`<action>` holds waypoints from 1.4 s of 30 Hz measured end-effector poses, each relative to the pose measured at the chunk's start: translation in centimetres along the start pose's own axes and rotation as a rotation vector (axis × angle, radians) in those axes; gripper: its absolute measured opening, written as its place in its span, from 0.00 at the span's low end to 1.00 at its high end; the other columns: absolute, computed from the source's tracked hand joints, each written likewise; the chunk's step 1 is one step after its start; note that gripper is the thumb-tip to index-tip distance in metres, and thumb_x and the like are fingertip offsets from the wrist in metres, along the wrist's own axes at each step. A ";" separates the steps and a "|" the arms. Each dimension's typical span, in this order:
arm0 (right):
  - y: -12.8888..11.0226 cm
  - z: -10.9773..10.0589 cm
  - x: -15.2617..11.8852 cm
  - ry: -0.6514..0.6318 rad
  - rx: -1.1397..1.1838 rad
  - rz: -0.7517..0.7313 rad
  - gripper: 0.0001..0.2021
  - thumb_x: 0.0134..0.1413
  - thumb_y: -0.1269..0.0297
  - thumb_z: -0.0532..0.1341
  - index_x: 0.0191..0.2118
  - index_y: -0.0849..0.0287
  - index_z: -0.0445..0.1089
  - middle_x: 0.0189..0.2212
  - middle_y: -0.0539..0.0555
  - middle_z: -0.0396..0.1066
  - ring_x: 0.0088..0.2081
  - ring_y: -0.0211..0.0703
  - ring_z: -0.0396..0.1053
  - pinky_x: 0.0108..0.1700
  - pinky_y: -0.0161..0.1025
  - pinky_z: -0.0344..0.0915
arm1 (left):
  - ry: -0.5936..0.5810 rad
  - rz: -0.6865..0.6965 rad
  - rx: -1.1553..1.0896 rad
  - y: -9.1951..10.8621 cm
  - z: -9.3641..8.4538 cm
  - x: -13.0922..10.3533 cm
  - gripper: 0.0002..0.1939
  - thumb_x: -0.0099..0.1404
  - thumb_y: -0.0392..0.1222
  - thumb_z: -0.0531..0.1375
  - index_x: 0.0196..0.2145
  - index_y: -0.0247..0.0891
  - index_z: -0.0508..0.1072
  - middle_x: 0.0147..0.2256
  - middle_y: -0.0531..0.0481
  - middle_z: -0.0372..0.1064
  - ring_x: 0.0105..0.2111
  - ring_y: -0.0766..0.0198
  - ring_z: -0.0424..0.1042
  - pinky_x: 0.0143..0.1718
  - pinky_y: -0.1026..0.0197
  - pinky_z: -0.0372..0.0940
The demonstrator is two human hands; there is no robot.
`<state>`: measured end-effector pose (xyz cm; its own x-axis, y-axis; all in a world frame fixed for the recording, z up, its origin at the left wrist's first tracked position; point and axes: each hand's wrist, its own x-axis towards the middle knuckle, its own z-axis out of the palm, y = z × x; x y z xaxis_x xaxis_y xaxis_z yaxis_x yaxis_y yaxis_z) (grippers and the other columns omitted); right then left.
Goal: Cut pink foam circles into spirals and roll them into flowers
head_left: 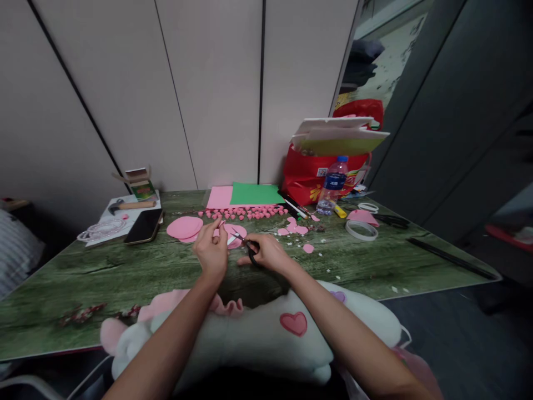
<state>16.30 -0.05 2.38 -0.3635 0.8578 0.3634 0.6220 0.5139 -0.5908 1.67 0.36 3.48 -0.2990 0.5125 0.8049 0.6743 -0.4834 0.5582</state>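
Observation:
My right hand (266,253) is closed round the handles of small black scissors (252,253), whose parted blades point left toward my other hand. My left hand (211,244) pinches a small white piece (231,239) close to the blade tips; a bit of pink shows at its fingertips. Behind and beside the hands lie pink paper circles (184,227). A row of small pink pieces (245,212) stretches along the table behind them. Pink petal-like cutouts (293,226) and tiny white scraps are scattered right of the scissors.
A plush toy (250,333) lies across my lap. At the back right stand a red bag (302,172) and a water bottle (333,186). Tape rolls (361,230) lie to the right. A phone (144,226) and hammer (133,205) are at the left; green sheets (256,194) lie behind.

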 end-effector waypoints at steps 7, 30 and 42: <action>0.2 0.1 0.2 0.017 -0.033 -0.003 0.12 0.36 0.59 0.63 0.30 0.58 0.65 0.20 0.45 0.59 0.22 0.32 0.55 0.24 0.29 0.46 | -0.006 -0.031 -0.009 0.0 0.0 0.1 0.11 0.56 0.37 0.54 0.37 0.36 0.71 0.31 0.49 0.69 0.16 0.76 0.59 0.19 0.69 0.54; 0.3 0.4 0.4 -0.091 0.242 0.027 0.19 0.30 0.56 0.65 0.30 0.62 0.64 0.19 0.43 0.51 0.22 0.30 0.49 0.23 0.28 0.45 | -0.035 0.027 0.031 -0.1 0.1 0.1 0.11 0.56 0.36 0.54 0.36 0.35 0.72 0.29 0.49 0.68 0.19 0.74 0.60 0.24 0.68 0.58; 0.8 0.8 0.5 -0.039 0.203 0.042 0.18 0.33 0.54 0.64 0.29 0.62 0.67 0.18 0.45 0.57 0.22 0.31 0.53 0.24 0.28 0.47 | -0.051 0.011 0.028 0.0 0.1 0.1 0.11 0.56 0.37 0.54 0.36 0.34 0.72 0.28 0.50 0.68 0.17 0.74 0.58 0.22 0.68 0.56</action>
<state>16.05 0.75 1.53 -0.3689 0.8763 0.3099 0.4858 0.4660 -0.7395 1.65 0.50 3.55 -0.2568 0.5434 0.7992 0.6964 -0.4694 0.5429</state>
